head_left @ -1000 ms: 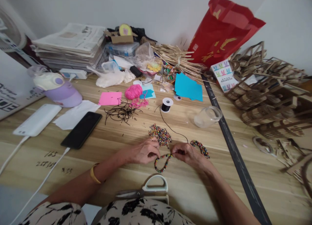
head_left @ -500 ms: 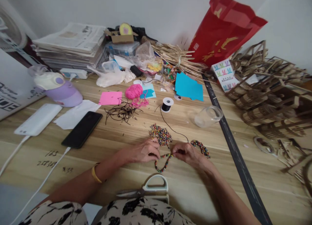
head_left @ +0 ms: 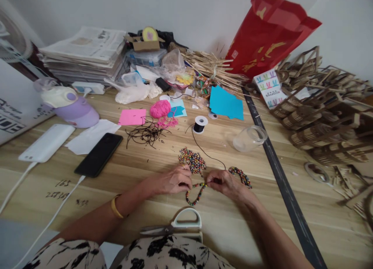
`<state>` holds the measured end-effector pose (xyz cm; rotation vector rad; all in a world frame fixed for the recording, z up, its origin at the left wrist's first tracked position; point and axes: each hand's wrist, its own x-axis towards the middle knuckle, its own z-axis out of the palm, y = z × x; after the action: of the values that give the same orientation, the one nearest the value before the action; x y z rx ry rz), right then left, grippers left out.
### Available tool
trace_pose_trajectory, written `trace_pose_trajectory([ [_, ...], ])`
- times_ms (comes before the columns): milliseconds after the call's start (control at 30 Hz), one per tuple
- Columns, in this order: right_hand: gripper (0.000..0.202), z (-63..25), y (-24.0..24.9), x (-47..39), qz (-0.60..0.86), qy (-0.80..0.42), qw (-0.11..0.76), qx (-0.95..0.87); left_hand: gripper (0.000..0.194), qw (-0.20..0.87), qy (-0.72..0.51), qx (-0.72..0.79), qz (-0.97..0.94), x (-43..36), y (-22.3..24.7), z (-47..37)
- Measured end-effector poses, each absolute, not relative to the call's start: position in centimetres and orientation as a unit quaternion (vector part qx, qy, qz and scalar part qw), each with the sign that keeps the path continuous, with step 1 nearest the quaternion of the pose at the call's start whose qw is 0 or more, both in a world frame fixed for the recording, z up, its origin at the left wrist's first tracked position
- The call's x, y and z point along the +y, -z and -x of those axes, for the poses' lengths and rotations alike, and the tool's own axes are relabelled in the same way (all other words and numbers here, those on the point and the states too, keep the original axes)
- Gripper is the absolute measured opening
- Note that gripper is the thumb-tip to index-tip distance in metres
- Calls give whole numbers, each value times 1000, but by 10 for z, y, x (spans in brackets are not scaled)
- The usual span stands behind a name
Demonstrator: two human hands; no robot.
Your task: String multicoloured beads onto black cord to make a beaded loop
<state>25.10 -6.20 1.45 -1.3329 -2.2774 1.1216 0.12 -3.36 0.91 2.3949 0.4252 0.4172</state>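
A strand of multicoloured beads [head_left: 192, 203] hangs in a loop between my two hands, over the table. My right hand [head_left: 220, 182] is closed in a pinch on the strand's upper right end. My left hand [head_left: 176, 179] is closed at the strand's left side, its fingers curled; their exact hold is partly hidden. Just beyond my left fingers lies a pile of loose beads [head_left: 192, 160]. A finished-looking loop of beads [head_left: 241, 177] rests beside my right hand. Black cord runs from a white spool [head_left: 200, 124] towards my right hand.
Scissors [head_left: 180, 224] lie close to my body. A glass jar [head_left: 250, 138] lies on its side at right. Black cord scraps [head_left: 145, 133], pink yarn [head_left: 160, 109] and a phone [head_left: 99, 155] are to the left. Wooden baskets [head_left: 323, 133] crowd the right side.
Both hands keep nearly the same place and grip on the bead strand. The whole view has shifted very slightly.
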Motion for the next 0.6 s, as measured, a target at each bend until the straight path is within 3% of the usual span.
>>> trace_pose_trajectory([
  [600, 10, -253, -11, -61, 457, -393, 136, -786, 12, 332, -115, 122, -928, -33, -17, 1],
])
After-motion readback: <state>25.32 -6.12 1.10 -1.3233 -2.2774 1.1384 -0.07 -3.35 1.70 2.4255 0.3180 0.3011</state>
